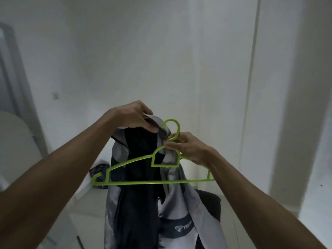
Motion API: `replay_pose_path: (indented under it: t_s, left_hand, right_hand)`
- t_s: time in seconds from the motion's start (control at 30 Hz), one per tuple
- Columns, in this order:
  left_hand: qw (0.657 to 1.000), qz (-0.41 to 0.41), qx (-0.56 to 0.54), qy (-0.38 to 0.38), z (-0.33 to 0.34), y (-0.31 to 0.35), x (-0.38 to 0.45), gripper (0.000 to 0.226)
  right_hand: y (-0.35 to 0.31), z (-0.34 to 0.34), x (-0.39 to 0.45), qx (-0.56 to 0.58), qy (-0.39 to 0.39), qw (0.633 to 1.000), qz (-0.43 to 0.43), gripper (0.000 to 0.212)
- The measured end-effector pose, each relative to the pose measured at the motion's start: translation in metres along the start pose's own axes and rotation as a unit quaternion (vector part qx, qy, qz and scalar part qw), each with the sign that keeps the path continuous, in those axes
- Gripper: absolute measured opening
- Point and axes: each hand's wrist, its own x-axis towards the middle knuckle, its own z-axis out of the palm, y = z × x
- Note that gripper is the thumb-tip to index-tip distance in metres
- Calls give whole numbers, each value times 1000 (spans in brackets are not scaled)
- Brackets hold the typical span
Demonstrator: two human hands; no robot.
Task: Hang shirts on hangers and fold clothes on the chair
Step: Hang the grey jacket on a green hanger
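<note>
A lime-green plastic hanger [136,182] is held up in front of me, its hook pointing up. My right hand [188,148] pinches the hanger's neck just below the hook, together with a fold of cloth. My left hand [133,116] grips the collar end of a grey and black shirt [142,203], which hangs down behind the hanger's bar. A dark band with a white logo shows low on the shirt. The chair [210,200] stands below and behind it, mostly hidden by the cloth.
More clothes [98,170] lie in a heap on the white floor to the left, behind the shirt. White walls close the room ahead, with a wall corner [291,105] on the right. A pale rounded object [16,146] sits at the left edge.
</note>
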Motion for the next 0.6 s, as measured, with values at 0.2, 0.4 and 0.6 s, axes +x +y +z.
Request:
replay_pose_path:
  t_s: [0.2, 0.4, 0.6]
  left_hand:
    - [985, -77, 137, -69, 14, -51, -25, 25]
    - [968, -129, -212, -37, 34, -86, -44, 36]
    - [989, -136, -23, -57, -13, -78, -48, 15]
  right_hand:
    - [-18, -27, 3, 27, -76, 996, -40, 17]
    - [-25, -48, 10, -22, -57, 998, -28, 24]
    - [-30, -41, 17, -79, -8, 996, -43, 21]
